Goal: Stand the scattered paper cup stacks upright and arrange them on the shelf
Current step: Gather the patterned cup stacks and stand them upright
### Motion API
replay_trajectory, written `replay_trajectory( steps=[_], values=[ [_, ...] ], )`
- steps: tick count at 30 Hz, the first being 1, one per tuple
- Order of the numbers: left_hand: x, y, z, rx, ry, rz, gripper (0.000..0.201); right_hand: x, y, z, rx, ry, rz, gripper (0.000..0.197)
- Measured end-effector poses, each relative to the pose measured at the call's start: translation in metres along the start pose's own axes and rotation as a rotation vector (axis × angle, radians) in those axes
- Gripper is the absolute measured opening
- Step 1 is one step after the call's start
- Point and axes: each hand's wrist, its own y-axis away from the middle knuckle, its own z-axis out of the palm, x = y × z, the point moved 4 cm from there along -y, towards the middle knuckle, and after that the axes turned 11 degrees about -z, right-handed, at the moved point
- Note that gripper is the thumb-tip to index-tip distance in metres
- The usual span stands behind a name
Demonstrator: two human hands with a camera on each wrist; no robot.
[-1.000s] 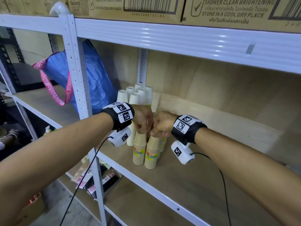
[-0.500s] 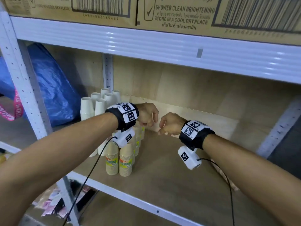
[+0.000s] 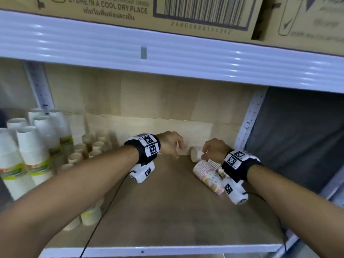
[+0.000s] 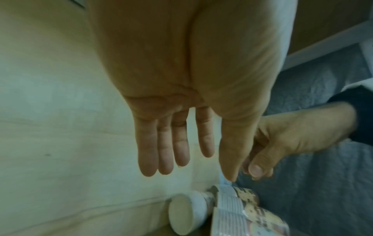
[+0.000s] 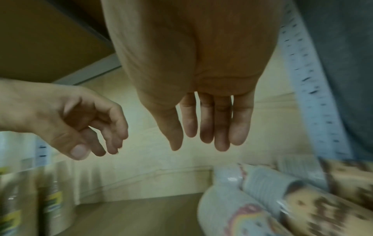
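Several patterned paper cup stacks [image 3: 208, 175] lie on their sides at the right end of the wooden shelf [image 3: 167, 211]. A white stack [image 3: 196, 154] lies behind them against the back wall. My right hand [image 3: 209, 149] hovers just above these fallen stacks, fingers relaxed and holding nothing. My left hand [image 3: 174, 148] hangs a little to the left, also holding nothing. The left wrist view shows straight fingers [image 4: 181, 151] above the white stack [image 4: 187, 212]. In the right wrist view the fingers [image 5: 220, 127] hang over the patterned stacks [image 5: 252, 212].
Tall white cup stacks [image 3: 31, 151] and short beige ones [image 3: 89, 148] stand upright at the left. A white beam [image 3: 167, 56] with cartons [image 3: 186, 13] on top runs overhead. A perforated post [image 3: 249, 118] bounds the right end. The shelf's front edge [image 3: 167, 251] is white metal.
Both hands let go of the beige upright stacks and moved right along the shelf to the fallen patterned stacks. My view swung right with them.
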Motion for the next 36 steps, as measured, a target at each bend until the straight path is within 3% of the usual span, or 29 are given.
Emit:
replay_trajectory(
  steps=[3, 7, 12, 20, 30, 36],
  values=[
    [0.031, -0.015, 0.022, -0.058, -0.018, 0.072, 0.041, 0.039, 0.011, 0.001, 0.019, -0.005, 0.074, 0.034],
    [0.067, -0.032, 0.052, -0.102, -0.033, 0.179, 0.048, 0.078, 0.029, 0.009, 0.057, -0.020, 0.157, 0.039],
    [0.091, -0.047, 0.085, -0.117, -0.118, 0.255, 0.053, 0.115, 0.045, 0.030, 0.143, -0.127, 0.216, 0.030],
    [0.113, -0.068, 0.127, -0.102, -0.230, 0.333, 0.057, 0.141, 0.054, 0.056, 0.145, -0.291, 0.236, 0.063],
    [0.120, -0.085, 0.154, 0.010, -0.511, 0.474, 0.055, 0.154, 0.044, 0.078, 0.222, -0.304, 0.202, 0.038],
    [0.115, -0.095, 0.161, 0.038, -0.554, 0.507, 0.054, 0.168, 0.041, 0.086, 0.226, -0.260, 0.199, 0.049]
  ],
)
